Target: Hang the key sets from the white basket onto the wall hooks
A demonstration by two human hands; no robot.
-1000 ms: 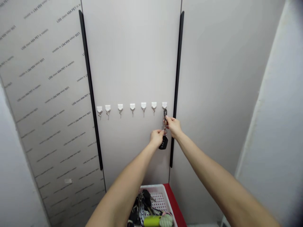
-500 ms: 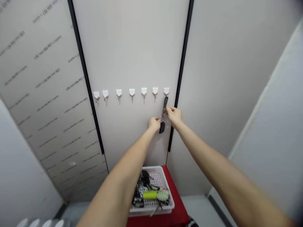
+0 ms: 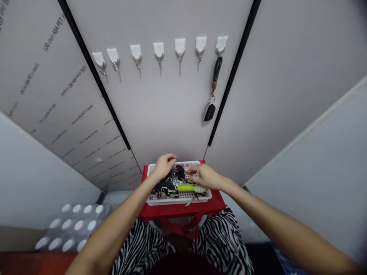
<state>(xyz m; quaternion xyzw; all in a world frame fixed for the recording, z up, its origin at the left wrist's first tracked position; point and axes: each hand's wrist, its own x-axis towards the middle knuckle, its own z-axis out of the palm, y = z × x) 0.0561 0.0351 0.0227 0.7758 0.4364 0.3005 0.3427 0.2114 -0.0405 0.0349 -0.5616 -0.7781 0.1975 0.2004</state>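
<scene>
The heaped keys [image 3: 164, 189] lie in a white basket [image 3: 169, 203], crowded toward its 9 o'clock side, with a yellow-green cylinder [image 3: 185, 187] toward 4 and a pale striped piece [image 3: 199, 189] beside it at 3. The right hand [image 3: 191, 176] comes in over the basket from 3 o'clock, thumb and fingers parted in a loose curl, nothing seen in its grip. The left hand [image 3: 164, 166] is at 11 o'clock, fingers bent and close together; whether they hold anything I cannot tell. The basket rests on a red surface [image 3: 213, 206]. Up at 1 o'clock, a black key fob [image 3: 210, 112] hangs by a braided strap [image 3: 217, 70] from the end hook [image 3: 221, 45], out of both hands. By my reading that makes one hook of seven filled; the other six, running across to 11 o'clock, show no keys, and the bulk remains in the basket. The left hand and forearm cover part of the basket's 10 o'clock side, and the right hand hides some of the 2 o'clock rim. The pile is too tangled and dark to count, and a thin strip [image 3: 190, 201] across the rim at 5 o'clock is hard to identify. Farther off at 8, white-capped bottles [image 3: 67, 223] are partly cut off by the left arm.
</scene>
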